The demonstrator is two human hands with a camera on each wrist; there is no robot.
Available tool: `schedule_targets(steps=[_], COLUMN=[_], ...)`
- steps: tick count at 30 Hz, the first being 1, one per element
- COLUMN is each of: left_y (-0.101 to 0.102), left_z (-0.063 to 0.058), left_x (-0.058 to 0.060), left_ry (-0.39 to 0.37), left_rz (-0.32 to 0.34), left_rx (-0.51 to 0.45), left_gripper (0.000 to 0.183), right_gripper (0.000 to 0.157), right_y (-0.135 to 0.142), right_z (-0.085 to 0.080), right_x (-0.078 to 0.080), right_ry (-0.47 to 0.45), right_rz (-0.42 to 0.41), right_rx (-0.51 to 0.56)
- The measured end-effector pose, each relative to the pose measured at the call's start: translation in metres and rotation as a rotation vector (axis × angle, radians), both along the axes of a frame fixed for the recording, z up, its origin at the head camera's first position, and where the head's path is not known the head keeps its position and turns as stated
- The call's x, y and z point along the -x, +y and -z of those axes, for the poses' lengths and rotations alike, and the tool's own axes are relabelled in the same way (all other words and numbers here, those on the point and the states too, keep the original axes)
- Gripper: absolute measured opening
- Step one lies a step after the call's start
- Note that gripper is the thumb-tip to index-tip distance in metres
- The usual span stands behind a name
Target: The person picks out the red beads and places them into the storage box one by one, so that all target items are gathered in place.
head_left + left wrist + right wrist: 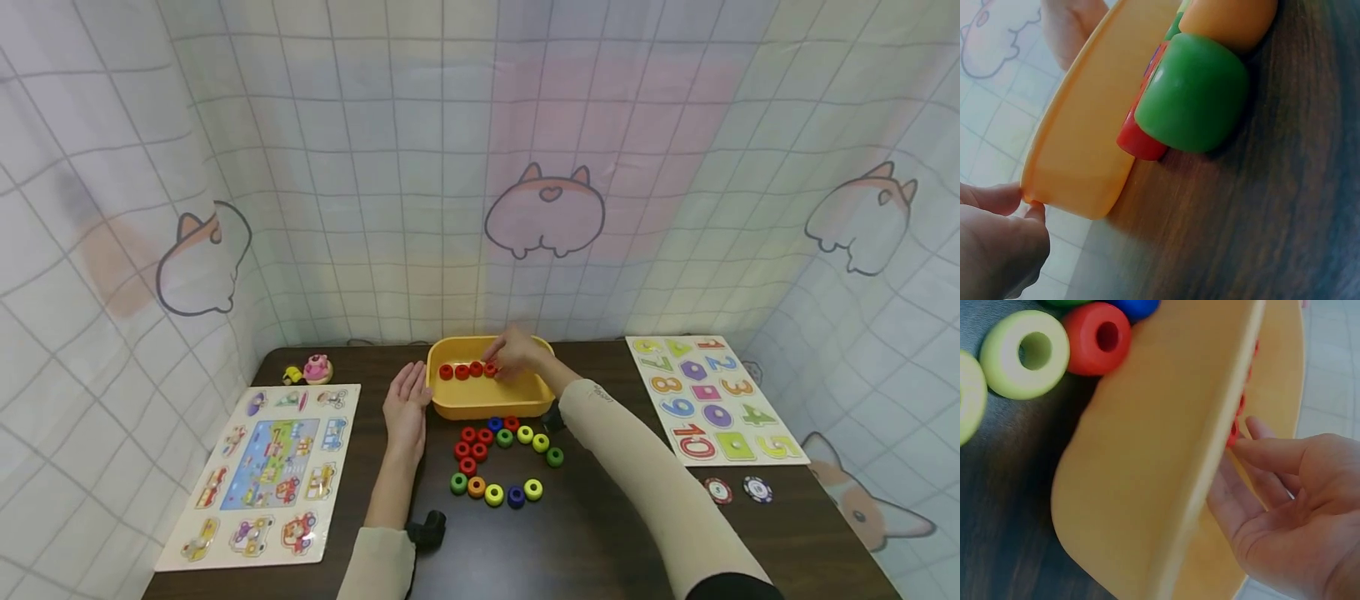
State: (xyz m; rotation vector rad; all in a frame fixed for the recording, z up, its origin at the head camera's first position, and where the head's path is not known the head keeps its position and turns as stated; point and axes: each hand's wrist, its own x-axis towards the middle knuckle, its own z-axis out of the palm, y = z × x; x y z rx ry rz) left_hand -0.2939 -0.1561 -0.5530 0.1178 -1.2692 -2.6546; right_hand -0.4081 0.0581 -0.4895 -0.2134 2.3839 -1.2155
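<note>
A yellow plastic tray (491,410) stands at the back of the table. Inside it, several red beads (462,372) sit in a row. My right hand (517,352) reaches into the tray, thumb and fingertip at the red bead (1233,433) on the row's right end. At the tray's left end, my left hand (407,410) pinches the rim between thumb and finger, as the left wrist view shows. In front lie more holed beads: several red, several yellow-green, a green bead (1194,94), an orange bead (476,487) and blue ones (516,497).
On the left lies a vehicle puzzle board (262,475), with a pink toy (318,369) and a small yellow toy (292,376) behind it. A number puzzle board (705,400) lies at right, near two poker chips (757,489). A patterned curtain (420,208) hangs behind.
</note>
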Motion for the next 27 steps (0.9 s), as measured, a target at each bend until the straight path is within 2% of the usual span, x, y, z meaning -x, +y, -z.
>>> schedule_targets(steps=[6,11,14,17,20,23,27], left_y=[0.000,0.000,0.000,0.000,-0.001,0.000,0.001], left_z=[-0.011,-0.012,-0.013,-0.014,-0.014,-0.014,-0.013], left_x=[-0.006,-0.007,-0.006,-0.006,-0.005,-0.005,-0.007], left_ry=[-0.005,0.005,0.013,0.007,0.000,0.000,-0.008], left_rz=[0.021,0.024,0.023,0.015,0.007,0.004,0.007], left_rx=[0.020,0.028,0.025,0.022,0.028,0.029,0.023], left_gripper=[0.061,0.061,0.061,0.061,0.060,0.060,0.060], right_gripper=[0.042,0.042,0.035,0.025,0.020,0.022,0.024], right_y=[0.000,0.006,0.010,0.011,0.011,0.009,0.006], right_z=[-0.003,-0.016,-0.023,-0.030,-0.034,-0.032,-0.025], right_x=[-0.011,-0.020,-0.027,-0.038,-0.053,-0.068,-0.090], right_ry=[0.046,0.047,0.065,0.059,0.008,-0.029,-0.053], right_rz=[-0.043,-0.085,-0.106,-0.139,-0.195,-0.264,-0.351], right_rx=[-0.006,0.079,0.129,0.158,0.186,0.185,0.122])
